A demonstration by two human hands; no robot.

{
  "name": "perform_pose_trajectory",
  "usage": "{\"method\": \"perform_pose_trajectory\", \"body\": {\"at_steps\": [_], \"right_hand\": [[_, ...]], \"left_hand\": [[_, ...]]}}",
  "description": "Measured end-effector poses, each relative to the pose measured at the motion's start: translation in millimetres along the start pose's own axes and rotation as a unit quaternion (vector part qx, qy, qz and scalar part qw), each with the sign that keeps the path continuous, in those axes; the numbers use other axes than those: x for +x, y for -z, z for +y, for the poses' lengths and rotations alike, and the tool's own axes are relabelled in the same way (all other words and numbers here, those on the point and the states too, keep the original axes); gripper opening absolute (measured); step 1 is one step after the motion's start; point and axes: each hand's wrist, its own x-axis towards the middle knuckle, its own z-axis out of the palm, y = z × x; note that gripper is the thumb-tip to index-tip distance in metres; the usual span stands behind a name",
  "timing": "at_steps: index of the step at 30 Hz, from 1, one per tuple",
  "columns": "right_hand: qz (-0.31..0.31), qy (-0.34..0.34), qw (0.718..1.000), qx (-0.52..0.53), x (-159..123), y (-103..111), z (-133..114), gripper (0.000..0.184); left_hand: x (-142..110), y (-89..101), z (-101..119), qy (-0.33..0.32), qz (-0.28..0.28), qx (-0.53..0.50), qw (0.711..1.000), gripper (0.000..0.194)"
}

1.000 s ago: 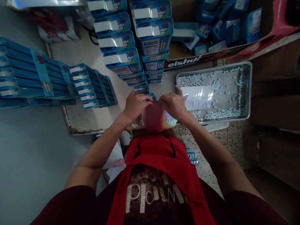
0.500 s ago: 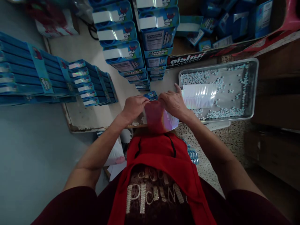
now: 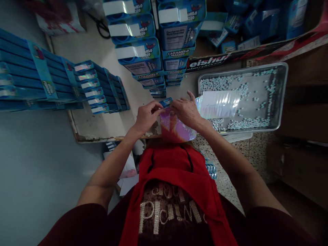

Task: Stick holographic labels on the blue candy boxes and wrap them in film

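A shiny iridescent pouch hangs at the table's front edge, its surface glinting pink, purple and orange. My left hand is closed in a pinch at the pouch's upper left corner. With bent fingers, my right hand grips the upper edge on the other side, its little finger lifted away. Just behind the pouch's top, between my hands, lies a small blue box, partly hidden. Right beside my right hand, a flat silvery packet rests across a metal tray that holds small pale candies.
Tall stacks of blue candy boxes stand at the table's back. More long blue boxes are stacked at left. Behind the tray is an open carton with jumbled blue boxes. Black-handled scissors lie at the back left.
My left fingers have shifted slightly and bent more at the pouch's corner. The pouch's reflections have turned from mostly red to pink and purple. The view has moved a little.
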Motion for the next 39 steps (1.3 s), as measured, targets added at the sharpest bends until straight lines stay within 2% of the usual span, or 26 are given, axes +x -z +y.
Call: {"method": "perform_pose_trajectory", "body": {"at_steps": [5, 8, 11, 13, 16, 20, 23, 24, 26, 29, 31, 35, 39], "right_hand": [[-0.04, -0.011, 0.999, 0.013, -5, 10, -7, 0.03], [-0.04, -0.038, 0.998, -0.022, -11, 19, -18, 0.03], [-0.036, -0.069, 0.995, -0.062, -23, 40, -30, 0.035], [-0.038, -0.097, 0.991, -0.083, -35, 65, -32, 0.038], [-0.042, -0.13, 0.985, -0.106, -59, 115, -21, 0.04], [-0.059, -0.121, 0.985, -0.113, -82, 181, 22, 0.03], [-0.089, -0.104, 0.982, -0.132, -71, 202, 71, 0.02], [-0.099, -0.105, 0.98, -0.136, -62, 200, 89, 0.019], [-0.106, -0.113, 0.98, -0.127, -40, 184, 126, 0.02], [-0.085, -0.112, 0.985, -0.101, -6, 138, 174, 0.025], [-0.079, -0.115, 0.986, -0.094, 9, 103, 195, 0.024], [-0.071, -0.13, 0.985, -0.088, 18, 46, 211, 0.026], [0.042, -0.148, 0.985, -0.079, 11, 13, 200, 0.038]], "left_hand": [[2, 1.6, 2, 0.048, 0.013, -0.06, 0.997, 0.01], [6, 8.6, 4, 0.07, 0.017, -0.087, 0.994, 0.013], [10, 11.1, 11, 0.106, 0.001, -0.135, 0.985, 0.023], [14, 4.8, 22, 0.124, -0.024, -0.181, 0.975, 0.031], [22, -20.2, 51, 0.127, -0.06, -0.255, 0.957, 0.04], [44, -72.5, 90, 0.111, -0.088, -0.323, 0.936, 0.046], [69, -112.1, 101, 0.106, -0.086, -0.348, 0.928, 0.048], [78, -123.6, 99, 0.108, -0.083, -0.352, 0.926, 0.047], [95, -142.8, 88, 0.113, -0.076, -0.356, 0.925, 0.042], [117, -163.5, 62, 0.109, -0.067, -0.343, 0.93, 0.032], [129, -174.1, 43, 0.112, -0.057, -0.327, 0.937, 0.029], [148, -192.5, 13, 0.148, -0.041, -0.297, 0.942, 0.026], [159, -204.6, 0, 0.163, 0.006, -0.27, 0.949, 0.027]]}}
